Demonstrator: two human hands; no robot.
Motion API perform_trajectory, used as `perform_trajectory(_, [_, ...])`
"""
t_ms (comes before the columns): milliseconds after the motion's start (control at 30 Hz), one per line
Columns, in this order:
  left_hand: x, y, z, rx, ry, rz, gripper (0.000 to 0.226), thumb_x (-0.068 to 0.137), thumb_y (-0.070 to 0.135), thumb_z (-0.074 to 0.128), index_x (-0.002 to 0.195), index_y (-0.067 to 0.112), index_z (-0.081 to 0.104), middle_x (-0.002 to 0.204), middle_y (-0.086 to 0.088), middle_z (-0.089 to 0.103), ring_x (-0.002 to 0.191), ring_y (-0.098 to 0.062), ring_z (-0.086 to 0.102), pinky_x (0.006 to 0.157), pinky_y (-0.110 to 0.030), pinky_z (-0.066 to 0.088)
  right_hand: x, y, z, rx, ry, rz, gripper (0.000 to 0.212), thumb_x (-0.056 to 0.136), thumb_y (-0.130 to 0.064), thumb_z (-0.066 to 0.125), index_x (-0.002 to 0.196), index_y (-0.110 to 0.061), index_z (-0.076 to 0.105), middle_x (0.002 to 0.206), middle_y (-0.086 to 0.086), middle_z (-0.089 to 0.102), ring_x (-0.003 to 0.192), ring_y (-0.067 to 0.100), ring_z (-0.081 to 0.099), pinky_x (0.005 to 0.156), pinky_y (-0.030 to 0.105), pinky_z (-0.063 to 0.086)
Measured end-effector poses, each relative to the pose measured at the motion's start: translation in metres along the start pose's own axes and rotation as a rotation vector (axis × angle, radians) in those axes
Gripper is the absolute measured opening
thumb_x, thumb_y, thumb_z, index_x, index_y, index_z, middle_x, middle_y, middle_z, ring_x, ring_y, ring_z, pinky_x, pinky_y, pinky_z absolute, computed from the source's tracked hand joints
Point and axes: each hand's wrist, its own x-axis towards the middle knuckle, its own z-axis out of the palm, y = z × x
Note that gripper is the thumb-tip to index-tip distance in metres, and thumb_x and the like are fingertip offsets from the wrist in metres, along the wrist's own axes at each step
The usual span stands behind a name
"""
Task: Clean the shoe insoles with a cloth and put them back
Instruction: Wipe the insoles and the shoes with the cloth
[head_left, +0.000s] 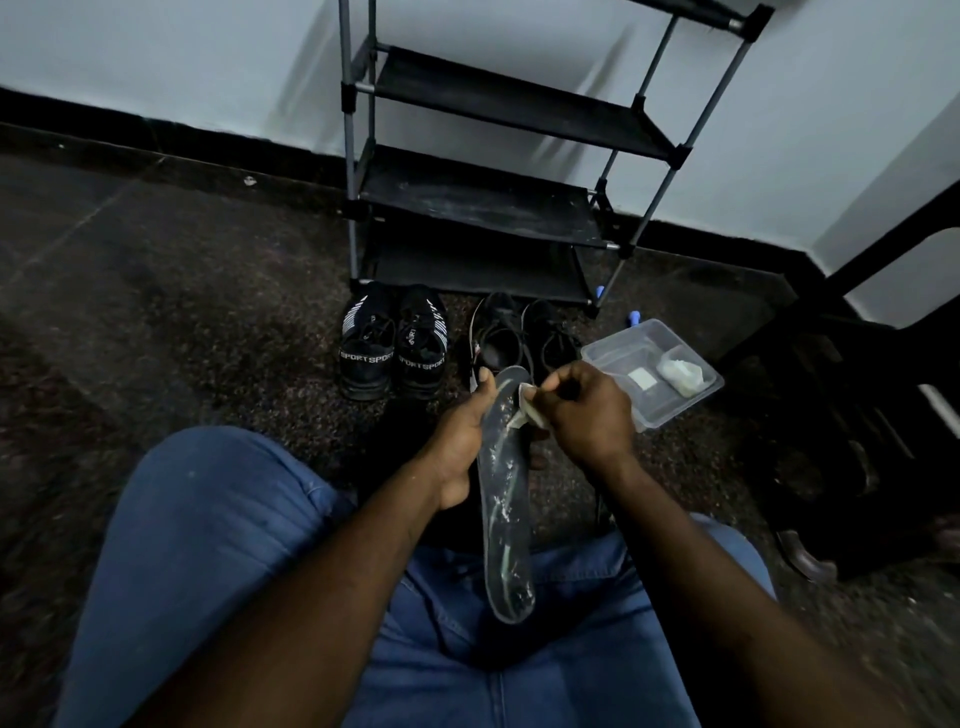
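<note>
Shoe rack (483, 208): behind both pairs.
Sneakers (366, 353): left of the laced shoes (498, 338).
Container (615, 358): right of those shoes.
Insole (506, 519): in my left hand (462, 441), over my lap.
Cloth (529, 413): in my right hand (587, 410), on its far end.

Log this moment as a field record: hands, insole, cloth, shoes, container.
left hand: grips insole at its edge
right hand: pinches cloth against insole's upper end
SPORT sneakers: side by side on floor, before shoe rack
black shoes: right of them
plastic container: on floor, holds white items
</note>
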Motion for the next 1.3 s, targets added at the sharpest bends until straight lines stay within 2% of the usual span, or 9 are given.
perform_trajectory(67, [0.001,0.000,0.000,-0.048,-0.007,-0.007,0.060,0.100,0.068,0.036,0.120,0.027,0.074,0.117,-0.010,0.075,0.102,-0.022,0.072,0.086,-0.037,0.055,-0.002,0.002,0.003,-0.062,-0.004,-0.045,0.016,0.086,-0.029,0.082,0.077,-0.025,0.070,0.073,-0.008,0.073,0.069,0.006,0.069,0.064,0.023,0.056])
perform_trajectory(200, [0.007,-0.002,-0.003,-0.104,0.004,-0.016,0.069,0.099,0.071,0.036,0.128,0.018,0.070,0.123,-0.015,0.072,0.109,-0.028,0.070,0.090,-0.038,0.053,-0.006,0.002,0.008,-0.093,-0.050,-0.076,0.015,0.083,-0.041,0.082,0.078,-0.028,0.075,0.076,-0.009,0.073,0.065,0.010,0.071,0.055,0.035,0.062])
perform_trajectory(333, [0.012,-0.004,-0.006,-0.131,-0.004,-0.024,0.077,0.097,0.074,0.036,0.128,0.012,0.070,0.121,-0.016,0.072,0.111,-0.029,0.069,0.096,-0.040,0.051,-0.004,0.009,0.009,-0.271,0.016,-0.175,0.040,0.069,-0.065,0.082,0.089,-0.031,0.075,0.095,-0.010,0.062,0.087,0.014,0.064,0.073,0.037,0.059])
perform_trajectory(500, [0.017,-0.006,-0.006,-0.171,-0.040,-0.051,0.078,0.097,0.074,0.035,0.128,0.012,0.070,0.121,-0.015,0.073,0.106,-0.027,0.071,0.089,-0.038,0.054,-0.008,0.007,0.006,-0.357,0.014,-0.214,0.036,0.074,-0.050,0.087,0.098,-0.026,0.077,0.098,-0.005,0.064,0.089,0.017,0.064,0.077,0.033,0.056])
perform_trajectory(667, [0.021,-0.007,-0.006,-0.191,-0.019,-0.061,0.075,0.098,0.071,0.038,0.132,0.011,0.067,0.125,-0.015,0.071,0.108,-0.027,0.069,0.090,-0.038,0.055,-0.007,0.004,0.007,-0.361,-0.003,-0.214,0.019,0.084,-0.039,0.073,0.098,-0.028,0.079,0.094,-0.009,0.074,0.077,0.011,0.070,0.072,0.036,0.061])
perform_trajectory(933, [0.032,-0.012,-0.009,-0.179,0.025,-0.032,0.071,0.099,0.070,0.040,0.130,0.013,0.070,0.128,-0.015,0.070,0.123,-0.033,0.064,0.109,-0.046,0.047,0.003,-0.005,0.010,-0.339,0.054,-0.259,0.010,0.083,-0.027,0.070,0.092,-0.027,0.073,0.093,-0.005,0.070,0.082,0.017,0.068,0.073,0.042,0.060])
perform_trajectory(1100, [0.033,-0.008,-0.008,-0.176,0.001,-0.040,0.068,0.098,0.070,0.039,0.122,0.017,0.074,0.121,-0.012,0.074,0.110,-0.028,0.070,0.092,-0.039,0.053,0.002,0.002,0.017,-0.296,0.013,-0.226,0.024,0.085,-0.037,0.063,0.108,-0.033,0.068,0.100,-0.009,0.073,0.083,0.014,0.072,0.070,0.043,0.063])
perform_trajectory(1200, [0.033,-0.007,-0.008,-0.151,-0.028,-0.043,0.062,0.100,0.069,0.038,0.117,0.024,0.076,0.120,-0.010,0.074,0.109,-0.024,0.070,0.091,-0.037,0.052,0.002,-0.003,0.019,-0.331,0.082,-0.274,0.018,0.090,-0.029,0.069,0.108,-0.029,0.075,0.101,-0.006,0.075,0.085,0.014,0.071,0.076,0.041,0.062])
perform_trajectory(1300, [0.035,-0.010,-0.006,-0.141,-0.044,-0.056,0.071,0.098,0.073,0.035,0.129,0.019,0.069,0.120,-0.010,0.073,0.108,-0.023,0.071,0.090,-0.036,0.054,0.002,-0.010,0.021,-0.398,0.109,-0.371,0.019,0.089,-0.021,0.072,0.106,-0.024,0.079,0.097,0.000,0.075,0.083,0.018,0.070,0.078,0.034,0.059])
